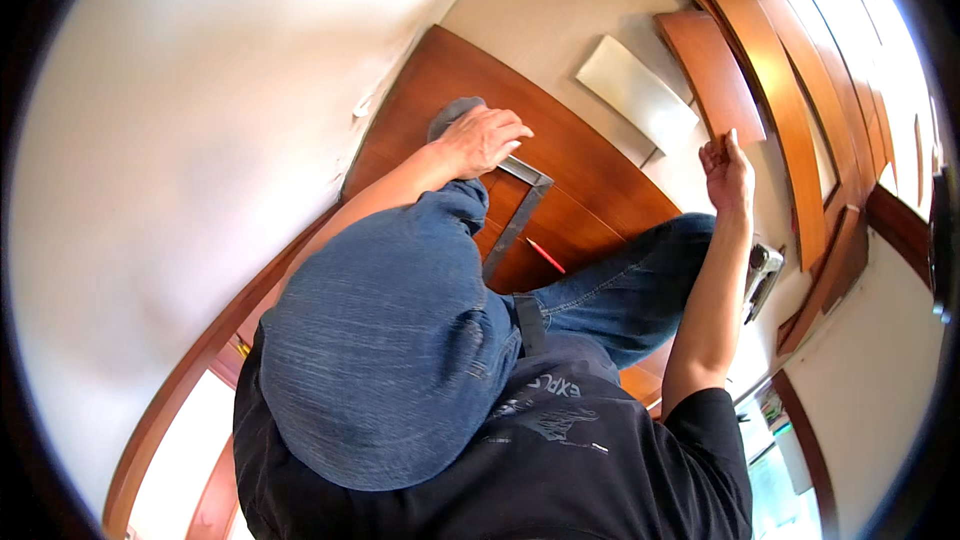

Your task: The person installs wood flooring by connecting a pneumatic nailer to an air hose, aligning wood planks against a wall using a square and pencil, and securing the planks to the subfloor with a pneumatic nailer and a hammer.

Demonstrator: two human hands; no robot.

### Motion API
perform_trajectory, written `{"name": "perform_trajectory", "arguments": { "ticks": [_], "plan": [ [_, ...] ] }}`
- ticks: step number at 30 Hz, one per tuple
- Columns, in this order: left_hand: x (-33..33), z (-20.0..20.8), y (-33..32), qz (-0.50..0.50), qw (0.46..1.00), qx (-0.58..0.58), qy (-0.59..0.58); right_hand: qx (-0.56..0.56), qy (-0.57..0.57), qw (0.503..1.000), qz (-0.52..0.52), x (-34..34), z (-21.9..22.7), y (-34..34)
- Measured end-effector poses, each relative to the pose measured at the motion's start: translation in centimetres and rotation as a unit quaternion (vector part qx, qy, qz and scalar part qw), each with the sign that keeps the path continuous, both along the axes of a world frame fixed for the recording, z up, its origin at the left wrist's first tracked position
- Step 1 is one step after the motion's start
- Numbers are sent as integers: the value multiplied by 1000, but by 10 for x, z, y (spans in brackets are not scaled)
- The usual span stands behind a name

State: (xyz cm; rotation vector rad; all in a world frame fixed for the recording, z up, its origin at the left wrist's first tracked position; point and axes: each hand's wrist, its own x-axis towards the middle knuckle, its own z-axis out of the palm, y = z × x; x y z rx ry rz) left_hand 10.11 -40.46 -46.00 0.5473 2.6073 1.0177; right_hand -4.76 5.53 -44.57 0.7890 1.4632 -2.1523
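Note:
At the right, my right hand point(730, 172) pinches the near end of a reddish-brown floorboard point(712, 80) between thumb and fingers. My left hand point(482, 142) reaches past my bent knee, beside my grey-covered foot point(455, 117). Its fingers are stretched out and appear to hold nothing. Just by those fingers is one end of a grey metal carpenter's square point(525, 208), lying on the laid wooden floorboards point(590, 180). My leg hides part of the square. A red pencil point(545, 256) lies on the boards to the right of the square.
A pale board point(638, 93) lies face down on the beige subfloor point(550, 0). Several loose floorboards point(770, 70) are spread along the right. A white wall point(200, 120) borders the left. A metal tool point(764, 275) sits beyond my right knee point(670, 250).

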Motion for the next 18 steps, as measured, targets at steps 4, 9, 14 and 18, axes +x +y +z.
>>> {"name": "perform_trajectory", "arguments": {
  "ticks": [4, 9, 14, 18],
  "plan": [
    [-3, -6, 4, -15, 1000, 8, 14, 35, -11, 996, 77, 25, 17, -76],
    [0, -5, 1, 9, 1000, 28, 10, 75, 8, 976, 206, 15, -1, -193],
    [-2, -3, -3, 17, 998, 59, 11, 123, 3, 941, 314, 1, -46, -234],
    [1, -8, -8, 23, 997, 71, 19, 276, 5, 870, 408, -6, -45, -248]
  ]
}}
